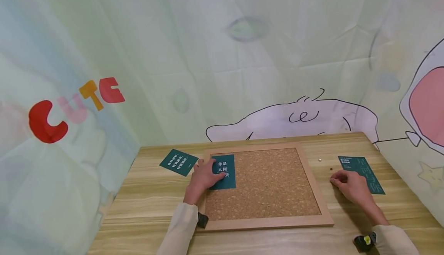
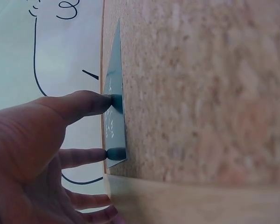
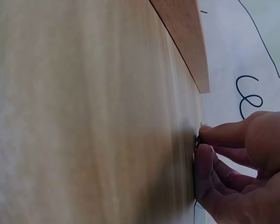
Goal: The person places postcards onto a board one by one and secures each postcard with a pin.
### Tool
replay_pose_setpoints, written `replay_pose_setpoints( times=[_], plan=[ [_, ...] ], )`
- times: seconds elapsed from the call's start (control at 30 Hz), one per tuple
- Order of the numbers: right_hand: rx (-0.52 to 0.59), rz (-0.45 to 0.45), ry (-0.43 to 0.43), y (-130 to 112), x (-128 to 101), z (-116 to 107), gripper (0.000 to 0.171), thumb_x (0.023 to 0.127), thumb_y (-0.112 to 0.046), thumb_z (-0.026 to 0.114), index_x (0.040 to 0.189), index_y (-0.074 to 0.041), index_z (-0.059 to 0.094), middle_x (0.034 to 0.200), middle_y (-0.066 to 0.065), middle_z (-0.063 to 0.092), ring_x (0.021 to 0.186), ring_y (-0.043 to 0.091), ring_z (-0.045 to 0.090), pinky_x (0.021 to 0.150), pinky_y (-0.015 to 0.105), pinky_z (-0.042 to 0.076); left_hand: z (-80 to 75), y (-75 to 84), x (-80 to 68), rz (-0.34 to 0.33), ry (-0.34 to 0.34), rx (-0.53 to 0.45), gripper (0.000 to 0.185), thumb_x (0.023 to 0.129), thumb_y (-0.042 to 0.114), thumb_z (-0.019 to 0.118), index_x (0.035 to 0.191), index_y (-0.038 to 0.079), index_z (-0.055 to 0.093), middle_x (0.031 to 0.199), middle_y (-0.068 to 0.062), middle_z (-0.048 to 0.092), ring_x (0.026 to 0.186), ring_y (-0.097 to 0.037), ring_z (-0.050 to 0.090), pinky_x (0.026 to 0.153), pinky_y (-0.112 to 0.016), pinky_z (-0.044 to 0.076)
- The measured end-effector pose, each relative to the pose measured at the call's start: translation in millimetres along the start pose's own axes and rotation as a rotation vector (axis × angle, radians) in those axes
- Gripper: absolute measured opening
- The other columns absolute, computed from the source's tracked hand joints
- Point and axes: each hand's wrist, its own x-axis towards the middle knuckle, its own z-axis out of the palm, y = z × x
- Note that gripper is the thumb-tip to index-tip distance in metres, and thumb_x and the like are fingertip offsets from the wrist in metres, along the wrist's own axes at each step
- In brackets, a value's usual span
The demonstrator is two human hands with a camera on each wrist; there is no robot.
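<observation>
I press my left hand (image 1: 202,178) flat on the card (image 1: 223,172) so it stays, while my right fingers (image 1: 338,178) pinch something tiny.

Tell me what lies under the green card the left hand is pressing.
The green card lies flat on the cork board, in its upper left corner, held by the left hand. The cork beneath the card is covered, so any pin there cannot be seen.

Card under the left hand's fingers (image 1: 224,172): dark teal, white characters
Card left of those fingers (image 1: 178,162): dark teal, white text lines
Card beside the right hand's fingers (image 1: 361,173): teal, pale print
Corkboard (image 1: 270,185): speckled tan cork, light wood frame
Table (image 1: 145,205): pale striped woodgrain
</observation>
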Motion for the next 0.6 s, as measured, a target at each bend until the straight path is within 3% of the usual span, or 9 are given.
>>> replay_pose_setpoints(
  times=[0.33,0.6],
  plan=[
    [0.031,0.000,-0.064,-7.4,3.6,-3.1,0.011,0.097,-0.008,0.072,0.099,0.002,0.073,0.092,0.014,0.071,0.081,0.027,0.061,0.064,0.035,0.047,0.3,-0.3,0.2,0.002,0.003,-0.002,0.075,0.091,0.045,0.077,0.151,0.009,0.051,0.147,-0.029,0.040,0.128,-0.045,0.040,0.100,-0.065,0.046],
    [0.069,-0.069,-0.086,-34.6,20.1,-10.7,0.014,0.100,-0.014,0.069,0.100,0.000,0.074,0.093,0.011,0.073,0.086,0.028,0.066,0.069,0.038,0.051,0.1,-0.2,0.9,-0.004,0.000,-0.007,0.075,0.092,0.045,0.077,0.152,0.009,0.050,0.148,-0.028,0.039,0.129,-0.046,0.039,0.101,-0.066,0.045]
  ],
)
